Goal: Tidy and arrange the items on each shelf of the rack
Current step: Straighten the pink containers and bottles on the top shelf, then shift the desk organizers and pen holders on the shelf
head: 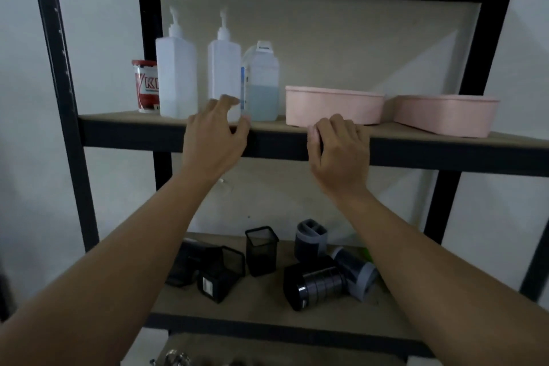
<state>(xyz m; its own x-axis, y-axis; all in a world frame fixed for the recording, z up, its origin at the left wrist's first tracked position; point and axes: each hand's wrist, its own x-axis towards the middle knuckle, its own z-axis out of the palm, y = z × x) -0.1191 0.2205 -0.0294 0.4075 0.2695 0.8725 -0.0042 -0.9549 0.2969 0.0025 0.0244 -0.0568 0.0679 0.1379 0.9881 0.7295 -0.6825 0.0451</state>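
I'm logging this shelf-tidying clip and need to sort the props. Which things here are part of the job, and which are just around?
Part of the job:
pump bottles
jug
red tub
pink boxes
mesh cups
grey holders
rack

Just around:
wall
metal object below the rack, too dim to identify

Left hand and right hand are at the upper shelf's edge.

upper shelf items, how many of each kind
pump bottles: 2
capped bottle part full of bluish liquid: 1
red and white tub: 1
pink trays: 2
total: 6
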